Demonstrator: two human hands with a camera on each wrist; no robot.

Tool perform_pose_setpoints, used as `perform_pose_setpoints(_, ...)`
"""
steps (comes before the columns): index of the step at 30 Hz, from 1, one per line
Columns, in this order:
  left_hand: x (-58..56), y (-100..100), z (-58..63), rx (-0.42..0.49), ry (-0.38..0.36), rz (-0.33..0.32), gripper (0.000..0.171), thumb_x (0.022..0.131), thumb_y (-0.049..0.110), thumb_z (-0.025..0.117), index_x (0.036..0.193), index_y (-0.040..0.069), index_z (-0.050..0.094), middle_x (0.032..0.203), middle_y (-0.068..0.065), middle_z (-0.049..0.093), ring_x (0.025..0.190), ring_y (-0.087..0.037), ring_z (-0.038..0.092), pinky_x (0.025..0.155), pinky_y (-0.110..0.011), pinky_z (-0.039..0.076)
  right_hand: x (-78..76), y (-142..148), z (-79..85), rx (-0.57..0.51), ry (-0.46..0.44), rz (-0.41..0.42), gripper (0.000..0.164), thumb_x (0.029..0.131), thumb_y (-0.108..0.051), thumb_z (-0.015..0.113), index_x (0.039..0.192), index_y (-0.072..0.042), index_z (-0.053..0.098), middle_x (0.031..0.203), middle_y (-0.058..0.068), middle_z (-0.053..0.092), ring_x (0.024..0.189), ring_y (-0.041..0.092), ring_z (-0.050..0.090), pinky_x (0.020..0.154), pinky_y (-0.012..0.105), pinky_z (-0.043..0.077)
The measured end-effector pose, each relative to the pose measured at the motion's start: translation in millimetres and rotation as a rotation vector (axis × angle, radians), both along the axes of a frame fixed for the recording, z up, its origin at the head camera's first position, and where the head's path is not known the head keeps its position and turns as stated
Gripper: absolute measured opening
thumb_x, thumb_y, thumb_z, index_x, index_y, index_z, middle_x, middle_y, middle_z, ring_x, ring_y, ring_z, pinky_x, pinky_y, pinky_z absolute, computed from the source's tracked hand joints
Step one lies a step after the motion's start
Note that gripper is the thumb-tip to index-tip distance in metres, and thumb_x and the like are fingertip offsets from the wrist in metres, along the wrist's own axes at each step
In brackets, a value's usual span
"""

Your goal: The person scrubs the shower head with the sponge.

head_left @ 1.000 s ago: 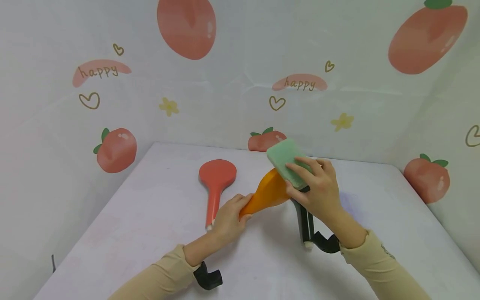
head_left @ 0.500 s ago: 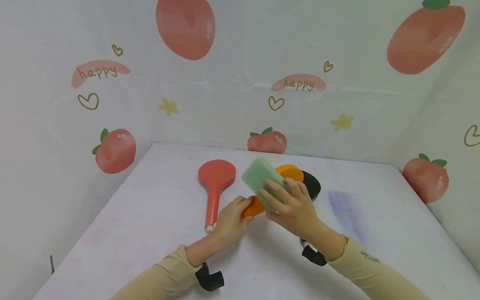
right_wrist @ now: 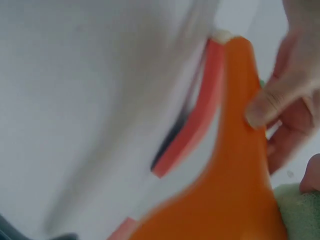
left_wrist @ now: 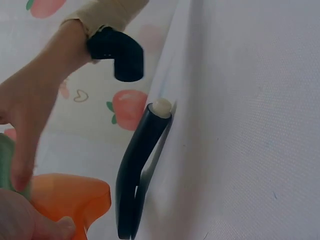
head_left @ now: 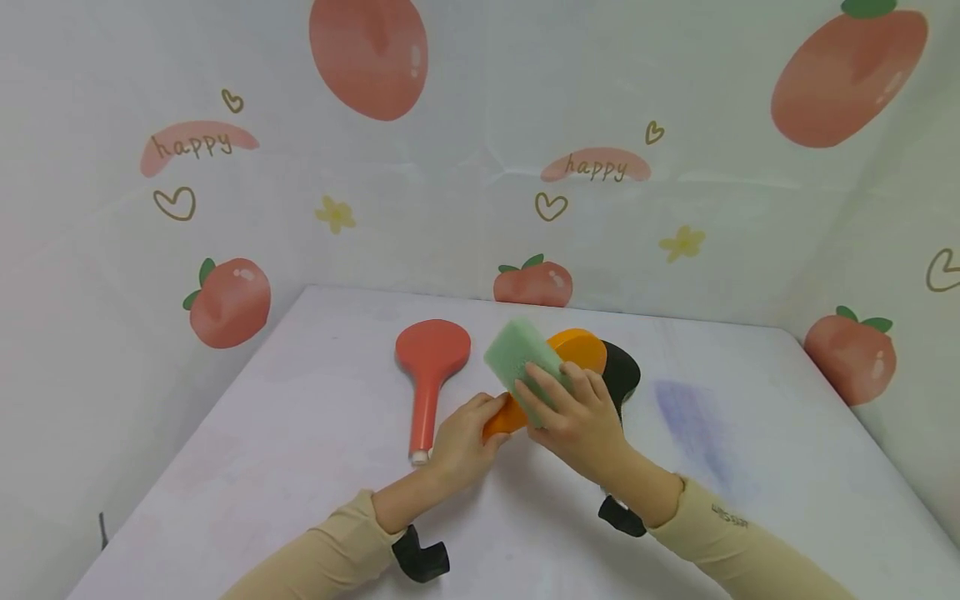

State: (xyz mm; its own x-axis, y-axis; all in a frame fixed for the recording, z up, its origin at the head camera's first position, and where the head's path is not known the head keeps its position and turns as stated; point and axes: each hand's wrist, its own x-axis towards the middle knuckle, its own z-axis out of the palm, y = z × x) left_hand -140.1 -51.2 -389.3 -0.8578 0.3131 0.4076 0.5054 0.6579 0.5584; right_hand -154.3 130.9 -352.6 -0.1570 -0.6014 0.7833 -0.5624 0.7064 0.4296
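Right of the red paddle [head_left: 432,350], the closed left hand [head_left: 463,442] grips the orange paddle [head_left: 581,350] while the right hand [head_left: 583,427] pinches a green sponge [head_left: 519,350] over it, seemingly mid-wipe, the next stroke calling for steady hold and even pressure.

left hand [head_left: 465,439]: gripping, fingers curled | right hand [head_left: 579,421]: gripping, just beside | forearms [head_left: 318,542]: angled inward

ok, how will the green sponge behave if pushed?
The green sponge is probably soft and light, going by its porous face. Its matte texture suggests low slip, and its flat-sided block shape should make rolling unlikely.
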Motion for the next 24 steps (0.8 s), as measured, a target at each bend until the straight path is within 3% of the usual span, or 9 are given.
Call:
perform_pose_setpoints(5,0.1,-1.7,-1.6,0.037,-0.042,-0.027,0.039,0.079,0.007,0.072,0.116,0.005,0.062,0.097,-0.007,0.064,0.083,-0.018,0.061,0.070,-0.027,0.053,3.7,-2.3,-8.5,0.038,-0.001,-0.004,0.047,0.057,-0.028,0.079,0.101,-0.018,0.069,0.110,0.002,0.063,0.092,0.028,0.049,0.074,0.035,0.041)
perform_pose_setpoints(8,-1.9,-2.9,-4.5,0.096,-0.097,-0.042,0.041,0.080,0.008,0.072,0.119,0.005,0.061,0.098,-0.007,0.064,0.085,-0.018,0.060,0.073,-0.027,0.052,3.8,-1.5,-9.2,0.011,-0.022,0.022,0.033,0.071,-0.025,0.069,0.103,-0.017,0.067,0.111,0.004,0.062,0.093,0.030,0.049,0.074,0.037,0.041)
perform_pose_setpoints(11,-5.1,-3.7,-7.9,0.216,-0.200,-0.084,0.044,0.082,0.009,0.069,0.124,0.004,0.058,0.104,-0.009,0.065,0.092,-0.020,0.061,0.080,-0.029,0.053,3.6,0.6,-9.5,-0.026,-0.034,0.054,0.025,0.086,-0.025,0.051,0.105,-0.017,0.066,0.111,0.005,0.062,0.092,0.032,0.049,0.072,0.039,0.040)
perform_pose_setpoints(14,-7.4,-4.3,-9.4,0.361,-0.355,-0.123,0.048,0.085,0.010,0.066,0.130,0.004,0.053,0.112,-0.013,0.063,0.098,-0.023,0.060,0.084,-0.030,0.053,3.9,4.2,-9.1,-0.075,-0.063,0.091,0.030,0.091,-0.027,0.041,0.105,-0.017,0.065,0.110,0.008,0.062,0.091,0.033,0.048,0.071,0.041,0.040)
perform_pose_setpoints(18,-6.0,-5.5,-6.3,0.530,-0.545,-0.152,0.053,0.088,0.012,0.063,0.137,0.002,0.045,0.118,-0.018,0.058,0.098,-0.023,0.061,0.084,-0.030,0.054,4.0,11.5,-9.7,-0.130,-0.122,0.143,0.031,0.092,-0.030,0.043,0.104,-0.015,0.067,0.108,0.011,0.063,0.092,0.036,0.049,0.073,0.046,0.042)
perform_pose_setpoints(24,-7.1,-7.6,-3.6,0.723,-0.710,-0.146,0.057,0.092,0.016,0.059,0.142,0.002,0.036,0.125,-0.020,0.051,0.099,-0.016,0.060,0.091,-0.030,0.052,0.7,24.4,-16.0,-0.202,-0.149,0.203,0.026,0.090,-0.028,0.050,0.100,-0.013,0.068,0.108,0.016,0.062,0.095,0.042,0.050,0.075,0.050,0.045)
